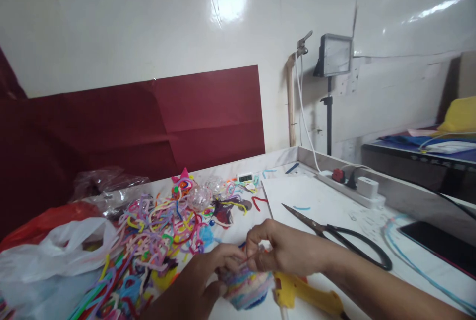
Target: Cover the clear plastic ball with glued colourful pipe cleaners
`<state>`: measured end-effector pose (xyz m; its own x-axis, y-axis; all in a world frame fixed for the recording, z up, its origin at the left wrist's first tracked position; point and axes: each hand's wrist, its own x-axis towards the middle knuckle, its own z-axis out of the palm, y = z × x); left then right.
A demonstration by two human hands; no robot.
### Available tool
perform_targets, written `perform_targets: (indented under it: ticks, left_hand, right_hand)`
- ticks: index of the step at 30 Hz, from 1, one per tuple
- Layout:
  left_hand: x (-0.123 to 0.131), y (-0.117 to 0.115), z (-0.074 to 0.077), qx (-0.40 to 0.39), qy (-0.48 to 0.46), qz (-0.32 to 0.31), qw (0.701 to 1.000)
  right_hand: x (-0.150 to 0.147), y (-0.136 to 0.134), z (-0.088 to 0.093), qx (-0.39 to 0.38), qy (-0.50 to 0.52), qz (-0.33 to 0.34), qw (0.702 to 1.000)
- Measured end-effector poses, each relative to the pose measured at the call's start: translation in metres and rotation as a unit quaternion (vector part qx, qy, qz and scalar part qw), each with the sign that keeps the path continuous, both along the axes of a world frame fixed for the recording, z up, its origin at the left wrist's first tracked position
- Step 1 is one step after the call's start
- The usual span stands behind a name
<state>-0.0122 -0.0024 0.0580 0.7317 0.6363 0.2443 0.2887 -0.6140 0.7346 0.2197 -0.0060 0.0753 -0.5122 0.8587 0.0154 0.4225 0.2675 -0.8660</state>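
Observation:
A round ball (248,292) wrapped in soft multicoloured strands, pink, blue, yellow and white, sits low in the middle of the view. My left hand (213,273) is closed around its left side. At the top of the ball, my right hand (269,250) is pinched, fingertips close to those of the left; what lies in the pinch is hidden or too small to name. Just right of the ball lies a yellow glue gun (310,294). Black-handled scissors (334,233) rest beyond my right forearm, blades pointing away to the left.
Left is a tangled heap of colourful pipe cleaners (148,240), beside a white plastic bag (59,248). A colourful figure with pink ears (183,185) stands behind it. A power strip (353,190) and a phone (441,243) are on the right. A lamp (336,55) stands behind the table.

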Motion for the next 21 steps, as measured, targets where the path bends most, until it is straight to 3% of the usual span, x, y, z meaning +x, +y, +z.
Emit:
perform_targets:
  ticks: [10, 21]
  left_hand:
    - [0.005, -0.003, 0.005, -0.048, 0.011, 0.038, 0.998]
    - [0.010, -0.005, 0.007, -0.087, 0.025, 0.021, 0.996]
  right_hand:
    - [-0.004, 0.007, -0.006, -0.015, -0.006, -0.011, 1.000]
    - [-0.009, 0.003, -0.009, 0.006, -0.006, -0.002, 1.000]
